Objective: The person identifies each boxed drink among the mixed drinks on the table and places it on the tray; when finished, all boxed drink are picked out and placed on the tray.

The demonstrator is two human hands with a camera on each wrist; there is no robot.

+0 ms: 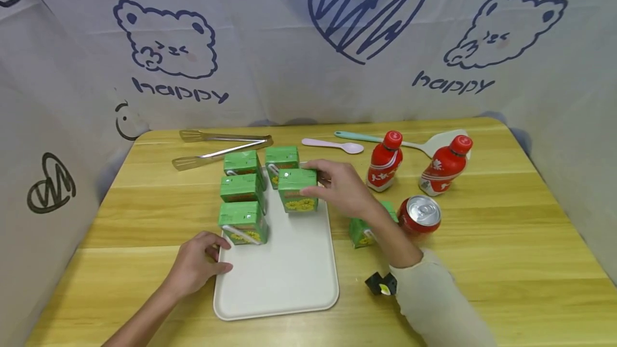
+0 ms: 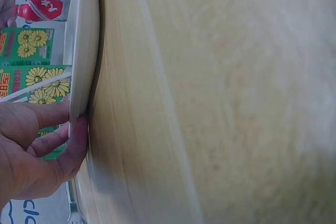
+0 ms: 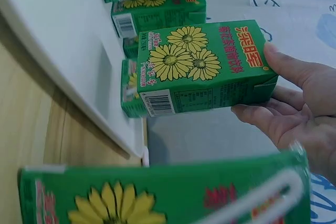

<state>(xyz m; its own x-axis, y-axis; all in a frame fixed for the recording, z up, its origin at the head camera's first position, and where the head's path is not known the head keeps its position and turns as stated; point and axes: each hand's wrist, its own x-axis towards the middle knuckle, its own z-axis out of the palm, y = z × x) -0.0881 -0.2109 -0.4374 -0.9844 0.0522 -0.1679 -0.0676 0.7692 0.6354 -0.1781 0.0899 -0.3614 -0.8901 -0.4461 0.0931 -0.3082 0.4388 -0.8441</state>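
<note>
My right hand (image 1: 344, 189) grips a green drink carton (image 1: 298, 191) by its upper end, with thumb and fingers on opposite sides. In the right wrist view that carton (image 3: 197, 66) appears above the white tray (image 3: 105, 82), apart from its surface. At the tray's left edge, my left hand (image 1: 195, 264) pinches the rim, thumb inside and a finger outside, as the left wrist view shows on the tray wall (image 2: 84, 40). Three green cartons (image 1: 241, 218) stand in a column along the tray's left side. Another carton (image 1: 281, 158) stands at the far right, behind the held one.
Right of the tray, a green carton (image 1: 359, 232) stands partly under my right forearm, beside a red can (image 1: 421, 216). Two red bottles (image 1: 384, 162) are farther back. Metal tongs (image 1: 226, 146), a pink spoon (image 1: 332, 145) and a spatula (image 1: 414, 143) lie along the back.
</note>
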